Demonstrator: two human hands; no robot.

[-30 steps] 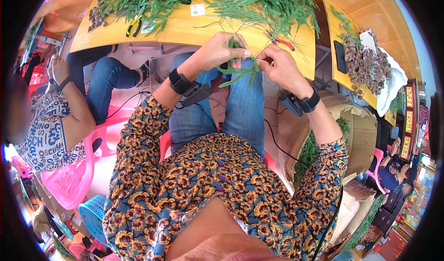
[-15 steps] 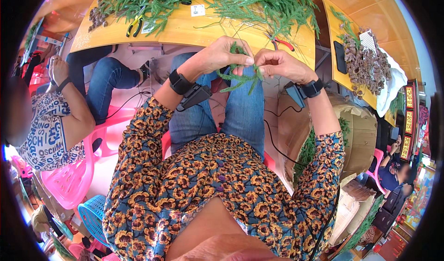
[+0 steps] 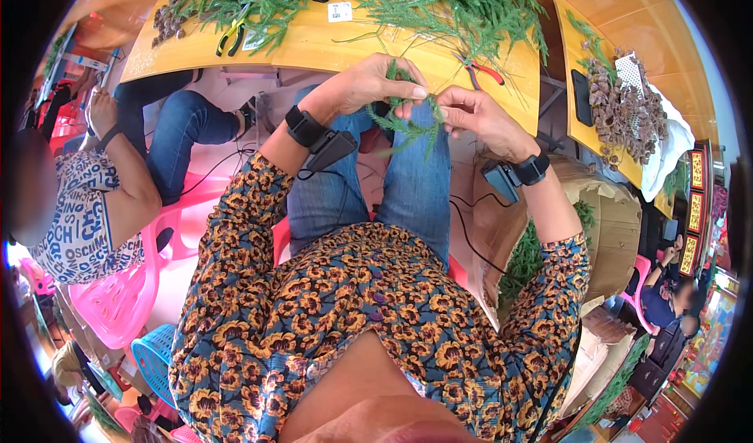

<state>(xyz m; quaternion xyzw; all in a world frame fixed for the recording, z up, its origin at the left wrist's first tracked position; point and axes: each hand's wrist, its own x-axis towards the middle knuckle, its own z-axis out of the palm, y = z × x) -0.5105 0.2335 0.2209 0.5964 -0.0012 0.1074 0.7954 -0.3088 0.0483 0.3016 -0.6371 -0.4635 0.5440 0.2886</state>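
Above my knees, a green artificial pine sprig (image 3: 414,131) curves into a rough ring between my two hands. My left hand (image 3: 375,80) is closed, pinching the sprig at its upper part with thumb and forefinger. From the other side my right hand (image 3: 480,115) is closed too, its thumb and fingertips gripping the sprig's right end. The fingertips of both hands nearly meet. Part of the sprig hides behind the left fingers.
The wooden table (image 3: 345,51) ahead bears heaps of green sprigs (image 3: 455,7), red-handled pliers (image 3: 485,72) and yellow-handled pliers (image 3: 231,36). Right: a side table with pine cones (image 3: 627,121) and phone (image 3: 582,98), a cardboard box (image 3: 608,231). A co-worker (image 3: 86,207) sits left.
Both hands keep their pinch on the sprig with only a slight shift. The right hand has turned a little and moved slightly right. The view has tilted a touch.
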